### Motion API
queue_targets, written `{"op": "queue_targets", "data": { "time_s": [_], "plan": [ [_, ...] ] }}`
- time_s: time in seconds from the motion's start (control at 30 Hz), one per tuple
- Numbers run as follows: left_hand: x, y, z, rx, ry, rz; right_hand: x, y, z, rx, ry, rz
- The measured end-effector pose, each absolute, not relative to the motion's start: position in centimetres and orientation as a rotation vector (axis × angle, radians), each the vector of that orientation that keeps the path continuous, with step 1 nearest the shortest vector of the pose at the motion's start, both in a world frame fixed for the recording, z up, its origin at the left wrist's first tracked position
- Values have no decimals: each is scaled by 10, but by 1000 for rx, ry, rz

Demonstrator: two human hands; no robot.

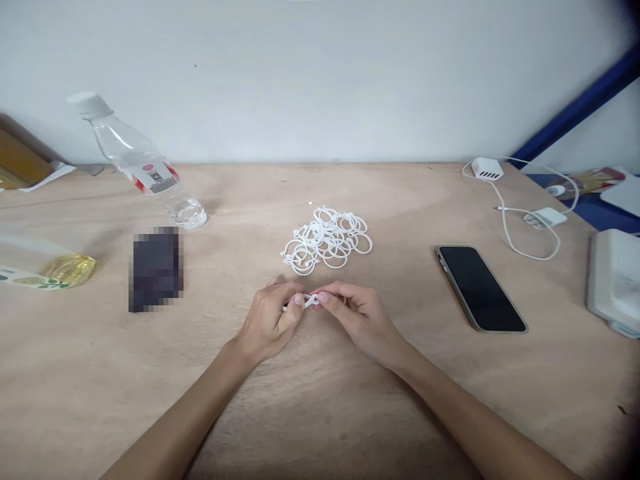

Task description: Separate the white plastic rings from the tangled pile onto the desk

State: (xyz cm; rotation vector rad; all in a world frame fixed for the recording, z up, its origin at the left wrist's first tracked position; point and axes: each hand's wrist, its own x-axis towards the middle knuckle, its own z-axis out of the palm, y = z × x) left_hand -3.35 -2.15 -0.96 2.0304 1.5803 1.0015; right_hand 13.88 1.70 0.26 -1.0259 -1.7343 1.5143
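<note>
Head view: left hand [270,317] and right hand [363,320] pinch a small white piece [309,302], best worked with light, steady pressure

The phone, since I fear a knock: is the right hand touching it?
Apart: the head view shows tabletop between the right hand and the phone.
</note>
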Motion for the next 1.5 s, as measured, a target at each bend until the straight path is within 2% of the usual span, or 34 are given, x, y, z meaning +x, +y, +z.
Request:
{"op": "queue_targets", "data": {
  "time_s": [0.27, 0.53, 0.8, 0.87, 1.0, 1.1, 1.37, 1.5],
  "plan": [
    [-33, -20, -9, 1982, 1585, 819, 138, 15, 2, -1084, -1611, 1577],
    [-31, -22, -12, 2043, 1526, 905, 137, 15, 5, -1047, -1915, 1197],
    [-33, -21, -16, 2071, 1531, 946, 136, 25, 4, -1068, -1969, 1268],
    [-34, -19, -15, 2080, 1558, 967, 133, 39, 4, -1103, -2049, 1132],
    [-32, -19, -11, 2170, 1632, 967, 123, 66, 1, -1145, -2372, 473],
    [-30, -22, -10, 2223, 1677, 957, 118, 75, -4, -1097, -2529, 188],
    [-33, -21, -11, 1993, 1936, 1177, 124, 68, -10, -921, -2485, -1],
    [-37, -17, -10, 1822, 2164, 1106, 129, 50, -2, -837, -2416, 21]
  ]
}}
